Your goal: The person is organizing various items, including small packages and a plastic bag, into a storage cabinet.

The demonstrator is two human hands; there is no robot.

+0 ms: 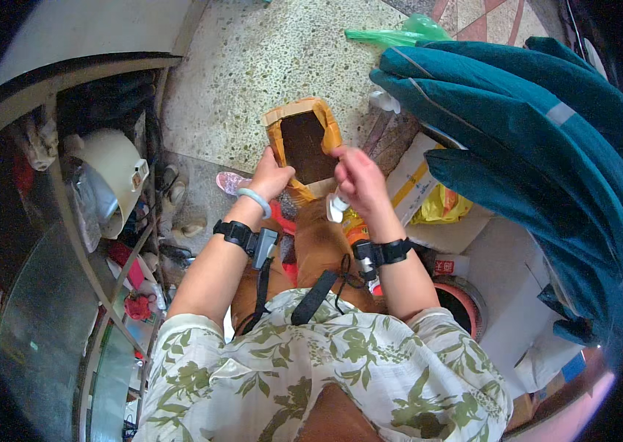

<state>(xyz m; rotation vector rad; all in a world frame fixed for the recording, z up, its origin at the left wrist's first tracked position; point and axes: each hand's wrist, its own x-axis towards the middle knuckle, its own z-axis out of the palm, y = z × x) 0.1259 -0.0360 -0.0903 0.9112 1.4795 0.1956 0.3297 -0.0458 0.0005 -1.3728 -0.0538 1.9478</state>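
In front of me is a small open cardboard box (288, 111), its dark brown inside facing up. Orange wrapping, paper or tape (332, 126), is folded over its rim on several sides, and bare cardboard shows along the far and near edges. My left hand (271, 175) grips the box's left side near the lower corner, thumb along the edge. At the right edge, my right hand (360, 175) has its fingers curled, with thumb and forefinger pinching the orange wrapping. The box is above my knees, over a speckled floor (223, 88).
A metal-framed shelf (65, 204) with a white helmet (118, 177) stands at my left. Dark teal cloth (510, 110) hangs on the right. Beneath it are a carton (413, 174) and a yellow plastic bag (444, 204). A green plastic bag (400, 34) lies farther off.
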